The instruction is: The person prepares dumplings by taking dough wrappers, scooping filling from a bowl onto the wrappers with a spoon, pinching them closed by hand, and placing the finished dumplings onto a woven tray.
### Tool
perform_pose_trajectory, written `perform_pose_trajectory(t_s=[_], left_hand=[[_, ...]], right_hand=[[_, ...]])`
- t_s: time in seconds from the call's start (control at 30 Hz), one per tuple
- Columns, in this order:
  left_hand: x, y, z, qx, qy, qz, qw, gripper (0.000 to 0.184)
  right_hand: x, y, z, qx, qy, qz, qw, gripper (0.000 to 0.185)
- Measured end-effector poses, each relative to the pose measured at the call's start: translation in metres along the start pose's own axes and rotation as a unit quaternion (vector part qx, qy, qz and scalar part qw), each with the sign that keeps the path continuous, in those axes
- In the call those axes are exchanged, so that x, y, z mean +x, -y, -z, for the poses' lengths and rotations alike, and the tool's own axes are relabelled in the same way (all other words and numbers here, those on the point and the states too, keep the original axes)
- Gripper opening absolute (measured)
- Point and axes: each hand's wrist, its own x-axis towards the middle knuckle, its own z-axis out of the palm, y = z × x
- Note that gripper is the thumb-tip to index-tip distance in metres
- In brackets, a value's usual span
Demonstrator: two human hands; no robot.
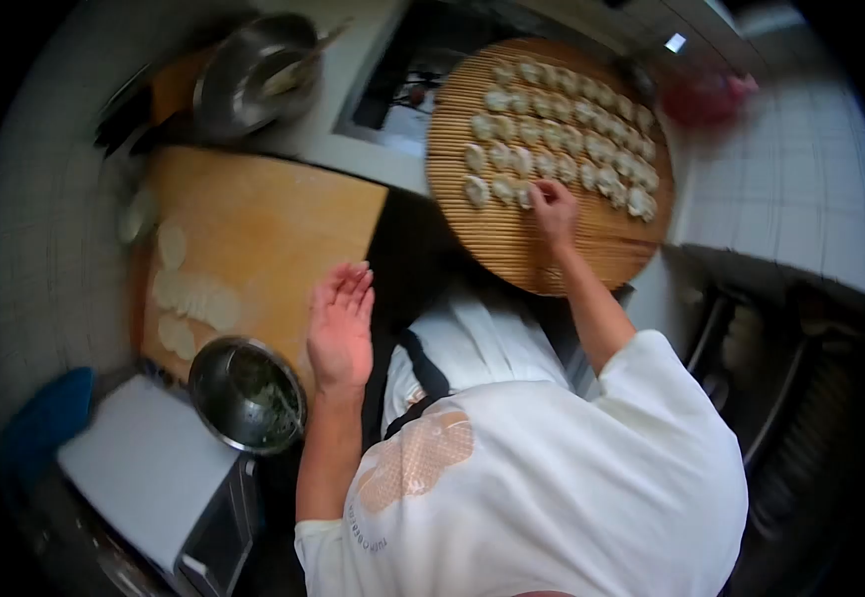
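My right hand (556, 211) reaches over a round bamboo tray (492, 244), fingers pinched on a dumpling (525, 197) at the end of the front row. Rows of pale dumplings (552, 134) cover much of the tray. My left hand (341, 323) is raised palm up with nothing in it, its fingers stretched out, beside the wooden board (263, 214). Round dough wrappers (193, 298) lie overlapping on the board's left side. Near my left wrist stands a metal bowl (247, 396) with a dark green filling inside.
A larger metal bowl (258, 75) with a utensil in it stands at the back left. Behind the tray is a dark cooktop (412, 99). A white surface (149, 468) lies at the lower left, and a blurred red item (706, 98) is at the upper right.
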Motion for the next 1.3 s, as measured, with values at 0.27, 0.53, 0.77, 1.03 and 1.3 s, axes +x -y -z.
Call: perform_pose_trajectory(t_s=[0.27, 0.53, 0.77, 1.03, 1.3], left_hand=[[-0.026, -0.051, 0.029, -0.112, -0.066, -0.099, 0.986, 0.051], [-0.052, -0.088, 0.061, -0.274, 0.005, -0.222, 0.936, 0.074], [-0.077, -0.087, 0.088, -0.277, 0.012, -0.278, 0.920, 0.088], [-0.088, -0.092, 0.100, -0.114, -0.028, -0.350, 0.929, 0.105], [-0.108, -0.089, 0.101, -0.083, -0.095, -0.331, 0.935, 0.088]], right_hand=[[-0.025, 0.129, -0.061, 0.123, 0.162, 0.198, 0.959, 0.018], [-0.087, 0.258, -0.205, 0.115, 0.497, 0.322, 0.798, 0.021], [-0.182, 0.295, -0.188, 0.236, 0.528, 0.413, 0.704, 0.021], [-0.251, 0.290, -0.190, 0.164, 0.585, 0.607, 0.512, 0.069], [-0.200, 0.296, -0.301, 0.054, 0.508, 0.595, 0.621, 0.042]])
